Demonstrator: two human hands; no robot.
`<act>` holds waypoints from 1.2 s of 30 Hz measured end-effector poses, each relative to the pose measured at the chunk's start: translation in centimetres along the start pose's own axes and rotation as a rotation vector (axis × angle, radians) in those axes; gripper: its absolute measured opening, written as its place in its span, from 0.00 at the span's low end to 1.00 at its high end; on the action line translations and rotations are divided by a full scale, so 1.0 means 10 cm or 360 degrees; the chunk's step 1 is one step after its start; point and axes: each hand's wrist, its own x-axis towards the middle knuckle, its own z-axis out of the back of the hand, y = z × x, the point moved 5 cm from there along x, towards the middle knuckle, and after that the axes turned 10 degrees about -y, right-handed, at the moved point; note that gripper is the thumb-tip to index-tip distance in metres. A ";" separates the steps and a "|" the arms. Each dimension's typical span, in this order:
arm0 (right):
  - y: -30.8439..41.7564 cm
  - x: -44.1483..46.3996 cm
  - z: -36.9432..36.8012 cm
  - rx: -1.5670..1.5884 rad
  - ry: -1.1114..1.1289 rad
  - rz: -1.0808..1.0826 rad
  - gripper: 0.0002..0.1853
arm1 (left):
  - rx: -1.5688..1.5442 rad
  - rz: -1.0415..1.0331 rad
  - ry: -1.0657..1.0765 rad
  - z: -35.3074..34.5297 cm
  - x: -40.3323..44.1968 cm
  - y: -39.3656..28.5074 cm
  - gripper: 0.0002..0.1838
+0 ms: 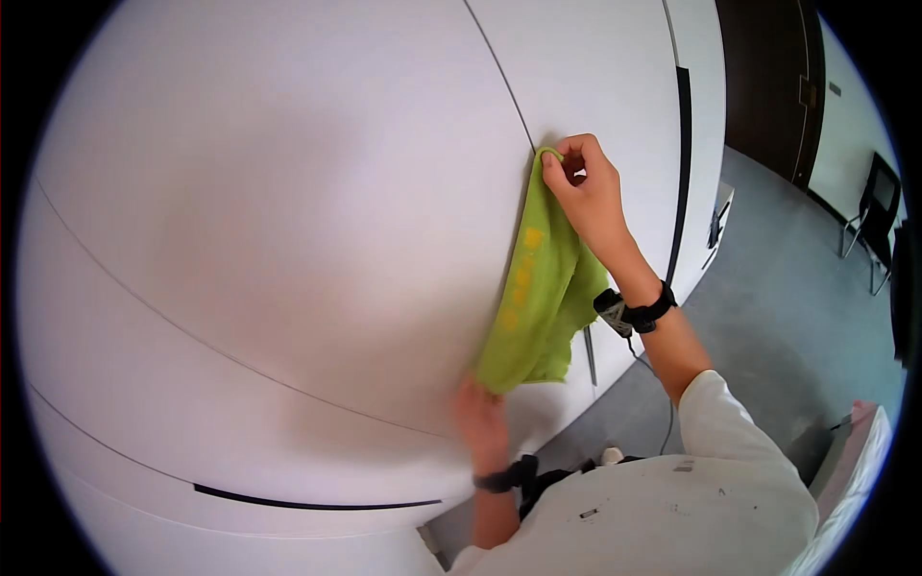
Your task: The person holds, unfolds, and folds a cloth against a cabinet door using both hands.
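A green cloth (538, 288) with yellow markings hangs in front of the white cabinet surface, its long left edge pulled straight. My right hand (591, 187) is closed, pinching the cloth's top corner between thumb and fingers. At the lower left corner of the cloth is my left hand (480, 413), blurred by motion, its fingertips closed on that corner. The cloth's right part falls in loose folds, with a ragged lower edge.
White panels (288, 240) with thin seams and black strips (682, 173) fill the left and middle. A dark door (768, 86) and a black chair (876, 202) stand at the right, beyond the grey floor (749, 278). A cable hangs from the device on my right wrist.
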 end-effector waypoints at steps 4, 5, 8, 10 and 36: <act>-0.03 -0.05 0.02 0.0163 0.0068 -0.0007 0.09 | 0.0687 -0.0200 0.0200 0.35 0.01 0.47 0.21; -0.08 -0.06 0.01 0.0173 0.0044 -0.0032 0.09 | 0.0587 -0.0173 0.0162 0.22 -0.03 0.41 0.21; 0.02 -0.12 -0.05 0.0122 0.0150 0.0068 0.08 | -0.0299 0.0702 0.0144 0.10 0.00 0.41 0.18; 0.06 -0.21 -0.03 0.0122 0.0151 0.0175 0.06 | 0.0448 0.0617 0.0423 0.34 -0.08 0.66 0.15; 0.10 -0.68 -0.02 -0.0219 0.0244 0.0268 0.10 | 0.0415 -0.0100 -0.0346 0.83 -0.10 0.94 0.05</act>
